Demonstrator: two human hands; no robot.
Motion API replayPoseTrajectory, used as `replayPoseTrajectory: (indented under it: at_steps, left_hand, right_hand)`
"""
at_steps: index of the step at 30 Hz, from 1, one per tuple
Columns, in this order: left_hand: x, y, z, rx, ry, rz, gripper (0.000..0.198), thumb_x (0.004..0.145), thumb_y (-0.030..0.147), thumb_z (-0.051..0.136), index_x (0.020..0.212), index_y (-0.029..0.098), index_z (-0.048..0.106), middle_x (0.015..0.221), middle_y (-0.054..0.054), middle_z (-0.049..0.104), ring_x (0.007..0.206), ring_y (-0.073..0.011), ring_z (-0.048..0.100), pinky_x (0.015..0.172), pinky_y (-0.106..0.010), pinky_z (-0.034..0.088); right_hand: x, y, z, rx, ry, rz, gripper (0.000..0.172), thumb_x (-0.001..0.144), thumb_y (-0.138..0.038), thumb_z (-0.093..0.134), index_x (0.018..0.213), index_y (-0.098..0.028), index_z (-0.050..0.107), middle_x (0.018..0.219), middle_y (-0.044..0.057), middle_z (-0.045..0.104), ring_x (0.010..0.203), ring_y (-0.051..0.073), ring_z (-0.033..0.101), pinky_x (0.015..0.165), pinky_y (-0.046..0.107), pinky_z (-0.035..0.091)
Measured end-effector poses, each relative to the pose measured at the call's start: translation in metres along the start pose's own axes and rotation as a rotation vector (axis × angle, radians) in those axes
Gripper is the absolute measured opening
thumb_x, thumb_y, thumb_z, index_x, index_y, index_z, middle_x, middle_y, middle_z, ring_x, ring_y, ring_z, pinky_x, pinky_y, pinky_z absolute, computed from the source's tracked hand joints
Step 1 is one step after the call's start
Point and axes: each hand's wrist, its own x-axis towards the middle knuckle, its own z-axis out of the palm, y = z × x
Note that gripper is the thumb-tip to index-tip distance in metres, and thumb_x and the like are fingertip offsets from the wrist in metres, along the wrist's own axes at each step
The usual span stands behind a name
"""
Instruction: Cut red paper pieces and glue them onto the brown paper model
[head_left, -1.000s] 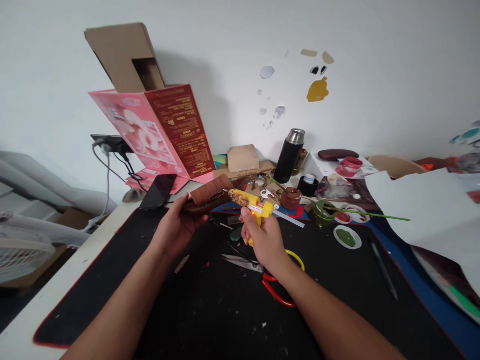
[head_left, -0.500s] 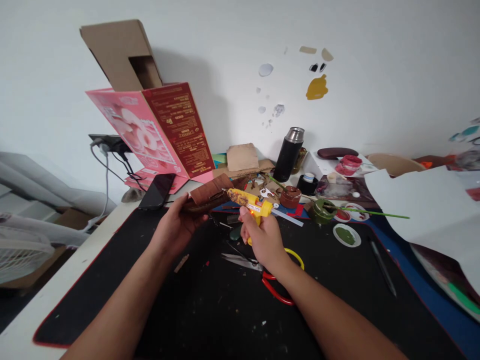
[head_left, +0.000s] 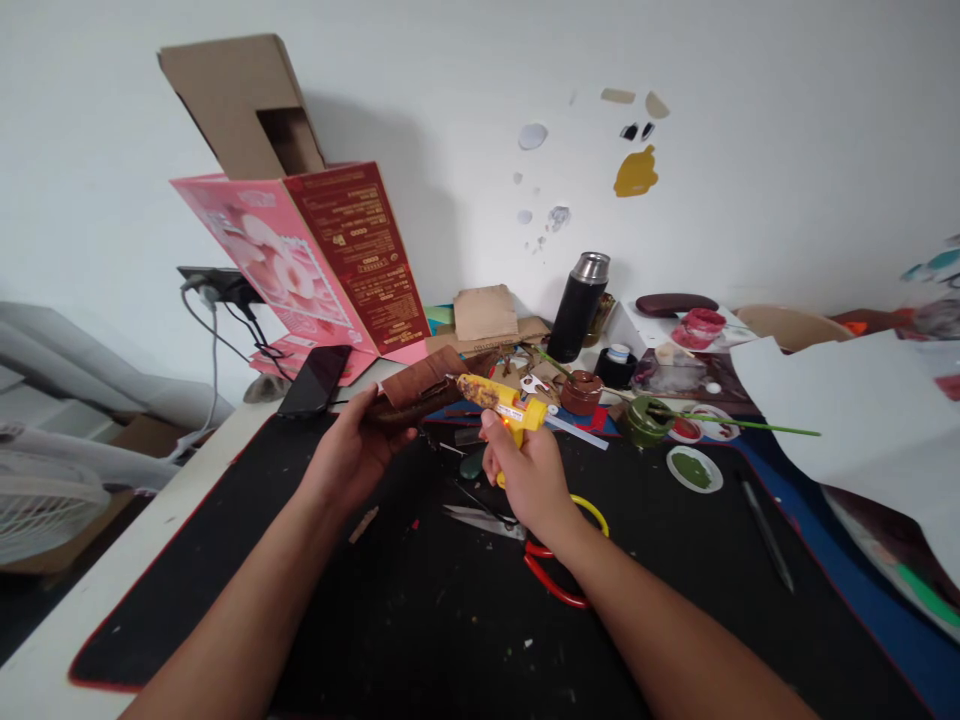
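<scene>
1. Resting in the left hand [head_left: 354, 455], the brown piece [head_left: 424, 377] was held above the far part of the black mat [head_left: 420, 620], tilted.
2. The left grip was partly closed; the piece's left end was clasped between thumb and fingers.
3. By the right hand [head_left: 531, 478], the yellow glue gun [head_left: 484, 393] was held; that grip was wrapped firmly about the handle.
4. The nozzle was pointed left, at the piece's right part; whether it was touched could not be told.
5. From the gun's rear, a pale glue stick [head_left: 581, 433] was left jutting.
6. Below the right hand, scissors [head_left: 491, 522] were laid on the mat, partly hidden by the wrist.
7. Left of the piece, a phone [head_left: 315, 380] was placed near the pink box [head_left: 262, 255] on the worktop [head_left: 142, 560].
8. Right of the gun, a brown jar [head_left: 582, 395] and a green jar [head_left: 645, 424] were set near each other.
</scene>
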Motion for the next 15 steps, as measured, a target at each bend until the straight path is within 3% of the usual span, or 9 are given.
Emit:
replayPoseTrajectory:
  at_steps: [15]
  left_hand:
    - [0.0008, -0.0024, -0.0015, -0.001, -0.02, 0.016, 0.024, 0.102, 0.022, 0.054, 0.098, 0.013, 0.076, 0.092, -0.012, 0.081, 0.071, -0.0212, 0.075, 0.051, -0.027, 0.062]
  right_hand:
    - [-0.0019, 0.0005, 0.0012, -0.039, -0.027, 0.002, 0.057, 0.097, -0.073, 0.058, 0.072, -0.022, 0.059, 0.047, -0.003, 0.051, 0.044, 0.013, 0.051, 0.046, 0.025, 0.038]
